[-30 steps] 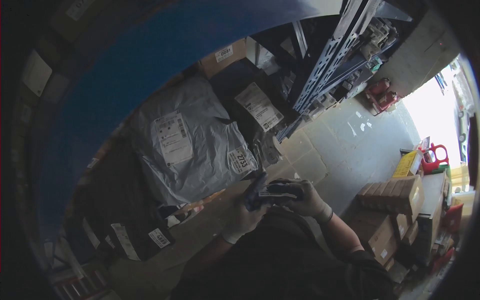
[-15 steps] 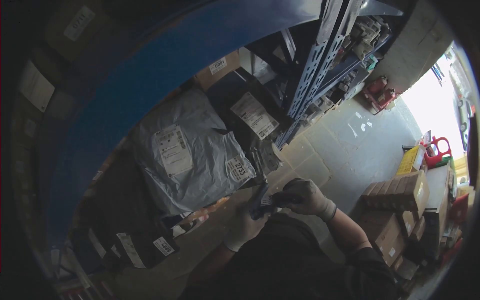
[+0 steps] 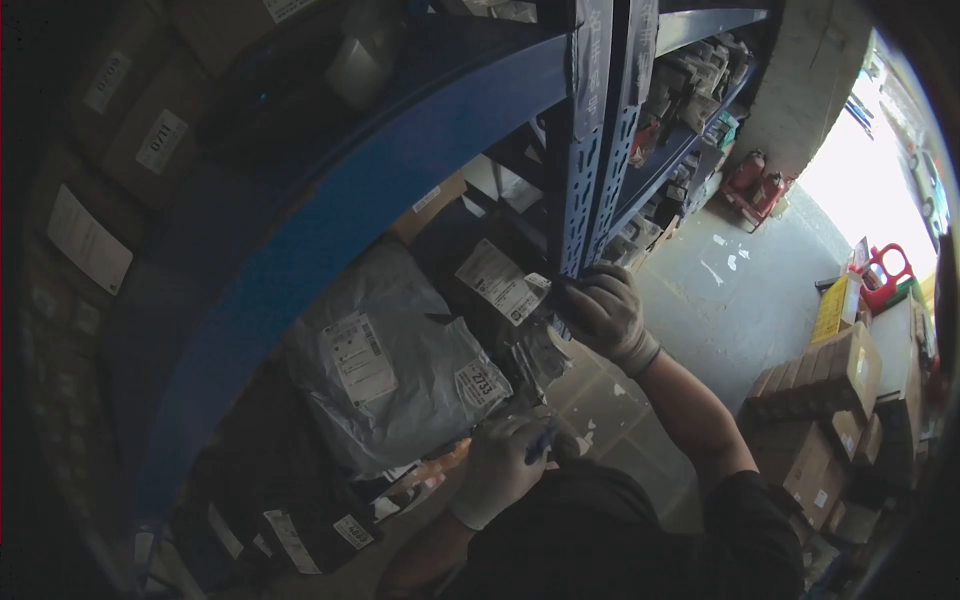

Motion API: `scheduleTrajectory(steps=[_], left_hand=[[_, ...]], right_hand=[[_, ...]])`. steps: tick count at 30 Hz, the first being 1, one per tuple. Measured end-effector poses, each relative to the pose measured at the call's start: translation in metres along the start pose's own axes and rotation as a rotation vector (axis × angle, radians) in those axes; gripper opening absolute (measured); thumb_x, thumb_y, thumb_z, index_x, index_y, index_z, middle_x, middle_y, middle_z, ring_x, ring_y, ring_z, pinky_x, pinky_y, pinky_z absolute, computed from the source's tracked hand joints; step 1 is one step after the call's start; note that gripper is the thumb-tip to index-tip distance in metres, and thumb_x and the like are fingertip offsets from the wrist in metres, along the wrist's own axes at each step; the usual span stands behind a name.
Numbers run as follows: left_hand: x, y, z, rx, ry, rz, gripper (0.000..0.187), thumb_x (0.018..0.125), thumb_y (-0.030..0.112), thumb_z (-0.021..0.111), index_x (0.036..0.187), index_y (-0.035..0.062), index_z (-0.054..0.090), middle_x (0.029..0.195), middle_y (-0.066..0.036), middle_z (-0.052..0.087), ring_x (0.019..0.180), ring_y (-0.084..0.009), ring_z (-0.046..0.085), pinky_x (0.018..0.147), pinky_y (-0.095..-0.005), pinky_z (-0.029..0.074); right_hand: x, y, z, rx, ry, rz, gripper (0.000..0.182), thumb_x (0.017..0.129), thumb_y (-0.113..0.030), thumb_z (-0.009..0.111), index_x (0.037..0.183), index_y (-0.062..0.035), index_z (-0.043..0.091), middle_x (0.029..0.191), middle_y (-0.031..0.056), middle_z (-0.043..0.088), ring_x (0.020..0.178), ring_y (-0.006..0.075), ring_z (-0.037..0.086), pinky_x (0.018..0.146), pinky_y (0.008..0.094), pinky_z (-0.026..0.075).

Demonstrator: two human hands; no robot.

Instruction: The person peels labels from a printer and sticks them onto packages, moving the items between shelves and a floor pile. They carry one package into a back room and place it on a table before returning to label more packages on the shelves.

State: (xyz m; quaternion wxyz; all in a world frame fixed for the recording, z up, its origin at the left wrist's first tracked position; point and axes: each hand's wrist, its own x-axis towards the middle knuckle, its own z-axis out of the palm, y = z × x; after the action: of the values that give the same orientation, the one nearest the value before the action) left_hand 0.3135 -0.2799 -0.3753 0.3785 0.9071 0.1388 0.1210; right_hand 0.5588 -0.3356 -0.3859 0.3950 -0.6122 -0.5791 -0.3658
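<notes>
Head view, looking down along a parcel rack. We see the right hand, gloved, raised to the foot of the blue upright, where its fingers are curled around a dark parcel with a white label; the grip appears closed on the parcel's edge, though we cannot tell how firmly. The parcel sits just beside the upright, wedged among other bags, which we judge is why it is taken by the edge and not from beneath. The left hand, also gloved, is held low near the body, closed around a blue pen that points up and away from the palm; we judge it is kept there to leave the other hand free. Left of the dark parcel lies a large grey bag bearing a shipping label and a sticker reading 2733, leaning against the pile under the curved blue beam. More labelled black bags lie lower down. Across the concrete floor, well apart from the rack, stand stacked cartons.
</notes>
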Motion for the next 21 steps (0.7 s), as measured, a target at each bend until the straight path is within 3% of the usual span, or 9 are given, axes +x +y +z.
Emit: scheduleTrajectory(steps=[3, 5, 6, 9, 12, 15, 18, 21], left_hand=[[0.035, 0.016, -0.026, 0.270, 0.090, 0.180, 0.024, 0.073, 0.006, 0.072, 0.095, 0.0117, 0.070, 0.089, -0.007, 0.060, 0.082, -0.0263, 0.060, 0.074, -0.0379, 0.052], [0.066, 0.014, -0.039, 0.534, 0.069, 0.253, 0.041, 0.075, 0.011, 0.070, 0.116, 0.0126, 0.063, 0.114, -0.013, 0.057, 0.107, -0.0333, 0.054, 0.091, -0.0426, 0.048], [0.079, 0.009, -0.040, 0.600, 0.063, 0.271, 0.045, 0.076, 0.012, 0.070, 0.121, 0.0129, 0.062, 0.120, -0.014, 0.057, 0.114, -0.0351, 0.052, 0.095, -0.0438, 0.047], [0.112, -0.016, -0.032, 0.781, -0.078, 0.287, 0.050, 0.081, 0.023, 0.063, 0.131, 0.0188, 0.058, 0.130, -0.014, 0.058, 0.128, -0.0355, 0.046, 0.111, -0.0550, 0.029], [0.117, -0.021, -0.029, 0.852, -0.127, 0.246, 0.024, 0.077, 0.021, 0.062, 0.099, 0.0185, 0.072, 0.127, -0.009, 0.062, 0.130, -0.0346, 0.045, 0.117, -0.0569, 0.017], [0.110, -0.025, -0.028, 0.834, -0.112, 0.228, 0.016, 0.077, 0.025, 0.064, 0.088, 0.0180, 0.074, 0.130, -0.010, 0.060, 0.135, -0.0398, 0.039, 0.114, -0.0608, 0.021], [0.108, -0.029, -0.027, 0.791, -0.132, 0.187, 0.039, 0.077, 0.027, 0.067, 0.116, 0.0260, 0.065, 0.144, -0.002, 0.049, 0.138, -0.0416, 0.034, 0.114, -0.0614, 0.019], [0.110, -0.023, -0.031, 0.802, -0.269, 0.089, 0.053, 0.082, 0.027, 0.065, 0.134, 0.0237, 0.056, 0.152, 0.000, 0.040, 0.143, -0.0389, 0.026, 0.115, -0.0627, 0.018]], right_hand=[[0.012, 0.007, 0.006, -0.043, 0.020, -0.101, 0.018, 0.084, -0.018, 0.077, 0.090, -0.0045, 0.067, 0.070, 0.0086, 0.065, 0.058, 0.0222, 0.064, 0.063, 0.0348, 0.053], [0.015, 0.010, 0.006, -0.064, -0.007, -0.127, 0.018, 0.085, -0.020, 0.077, 0.093, -0.0059, 0.069, 0.073, 0.0078, 0.066, 0.062, 0.0233, 0.066, 0.063, 0.0330, 0.053], [0.015, 0.012, 0.008, -0.069, -0.013, -0.134, 0.018, 0.085, -0.020, 0.077, 0.093, -0.0063, 0.069, 0.073, 0.0076, 0.067, 0.063, 0.0235, 0.067, 0.063, 0.0326, 0.053], [0.011, 0.017, 0.016, -0.067, -0.048, -0.208, 0.017, 0.085, -0.019, 0.076, 0.091, -0.0059, 0.068, 0.067, 0.0067, 0.064, 0.058, 0.0225, 0.065, 0.062, 0.0323, 0.054], [0.004, 0.020, 0.020, -0.075, -0.090, -0.248, 0.023, 0.082, -0.019, 0.080, 0.093, -0.0031, 0.068, 0.067, 0.0088, 0.064, 0.058, 0.0241, 0.066, 0.064, 0.0329, 0.057], [-0.002, 0.021, 0.020, -0.072, -0.111, -0.265, 0.020, 0.079, -0.015, 0.082, 0.090, -0.0021, 0.070, 0.067, 0.0096, 0.065, 0.058, 0.0238, 0.066, 0.067, 0.0334, 0.059], [-0.010, 0.023, 0.023, -0.052, -0.134, -0.300, 0.018, 0.079, -0.017, 0.082, 0.086, -0.0042, 0.071, 0.068, 0.0087, 0.065, 0.060, 0.0234, 0.065, 0.067, 0.0337, 0.057], [-0.015, 0.021, 0.026, -0.051, -0.202, -0.298, 0.018, 0.076, -0.015, 0.084, 0.085, -0.0046, 0.072, 0.073, 0.0087, 0.068, 0.063, 0.0226, 0.067, 0.071, 0.0325, 0.056]])
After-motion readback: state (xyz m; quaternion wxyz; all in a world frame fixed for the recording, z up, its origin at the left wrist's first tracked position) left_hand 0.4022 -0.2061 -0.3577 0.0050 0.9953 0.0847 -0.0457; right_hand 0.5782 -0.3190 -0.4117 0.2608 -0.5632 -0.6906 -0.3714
